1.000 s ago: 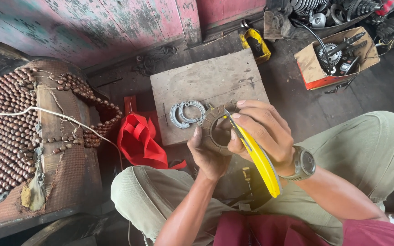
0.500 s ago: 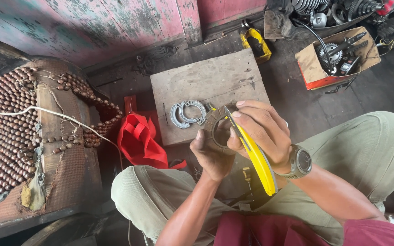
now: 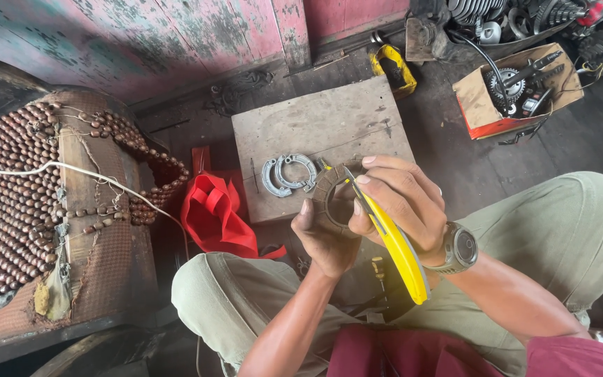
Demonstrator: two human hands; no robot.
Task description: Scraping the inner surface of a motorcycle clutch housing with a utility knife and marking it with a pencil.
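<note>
Where a worn wooden board [image 3: 322, 132] lies on the grimy floor [image 3: 448, 153] below a peeling pink wall [image 3: 176, 35]: left hand [image 3: 326, 237] closed around a curved brake shoe [image 3: 329, 199], right hand [image 3: 403, 202] gripping a yellow knife [image 3: 396, 244] against it, above the knees.

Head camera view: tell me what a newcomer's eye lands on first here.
The long yellow-handled cutter in the right hand at centre, its tip against the curved brownish brake shoe gripped by the left hand. To the left, a bright red cloth bag lies on the floor. Behind the hands, a pair of grey metal brake shoes rests on the square wooden board.
</note>
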